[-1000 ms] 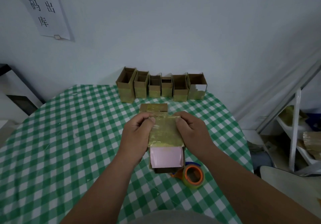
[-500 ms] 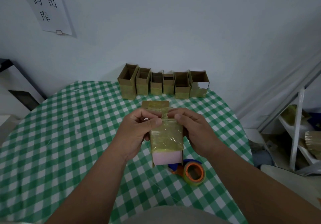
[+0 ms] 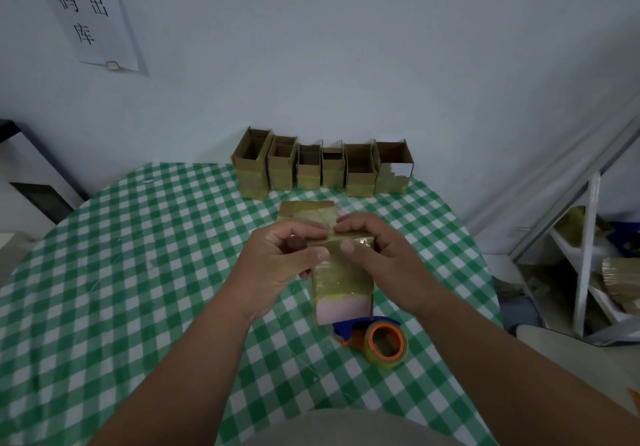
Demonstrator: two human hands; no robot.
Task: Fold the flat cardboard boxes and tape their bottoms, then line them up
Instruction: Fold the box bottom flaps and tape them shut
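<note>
Fingers (image 3: 320, 234) of our left hand (image 3: 277, 265) and right hand (image 3: 377, 258) curl around the far end of a small cardboard box (image 3: 343, 283), thumbs pressing on its tape-covered upper face, so both hands grip it just above the green-checked desk (image 3: 138, 255). A second ago we held this box lower and flatter, its pink end panel facing us wide; now we have lifted and tipped it, the pink strip shows narrower, and our fingertips have drawn together over the far edge. We read that as the tape being smoothed down over the box's bottom seam, which would put this box close to done and ready for the line, though we cannot see the seam itself under our fingers.

Just behind the held box lies another piece of taped cardboard (image 3: 306, 208), flat on the desk. Just below the box, on the near side, rests the roll of tape (image 3: 386, 343) with its orange core in a blue-and-orange dispenser, untouched. At the far edge of the desk, six open-topped boxes (image 3: 322, 168) stand side by side against the wall, as they did a second ago, and the rightmost has a torn front. A paper notice (image 3: 93, 16) hangs on the wall at upper left, and shelving (image 3: 588, 255) stands at right.
</note>
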